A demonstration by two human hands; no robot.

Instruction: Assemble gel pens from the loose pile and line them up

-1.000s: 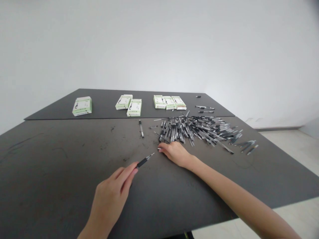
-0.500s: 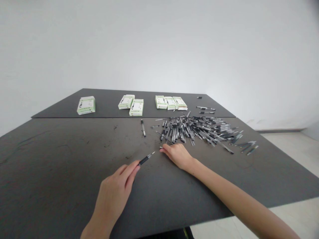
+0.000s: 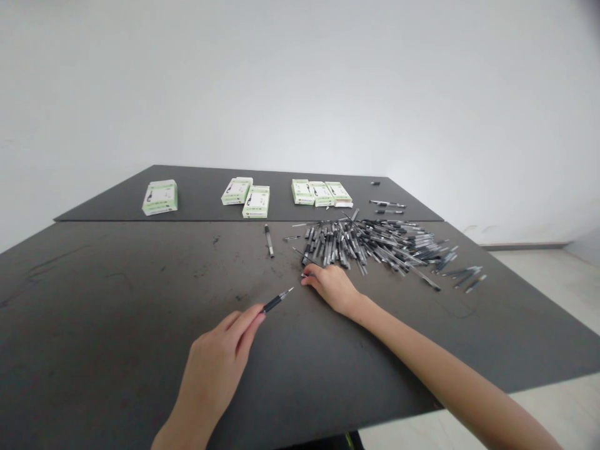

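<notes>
My left hand (image 3: 216,365) holds a black pen (image 3: 277,299) by its rear, tip pointing up and to the right over the dark table (image 3: 117,312). My right hand (image 3: 334,287) lies palm down at the near edge of a large pile of black and grey pens (image 3: 370,242), its fingertips touching a small pen part at the pile's left corner. Whether the fingers grip that part is hidden.
A single pen (image 3: 269,240) lies apart, left of the pile. Several green and white boxes stand along the far table: one (image 3: 160,197) at left, two (image 3: 247,197) in the middle, three (image 3: 319,192) at right. Loose pens (image 3: 385,204) lie beyond the pile. The table's right edge drops to the floor.
My right hand has edged slightly toward the pile's near left corner. The left hand with its pen has barely moved; the view has shifted a little.
</notes>
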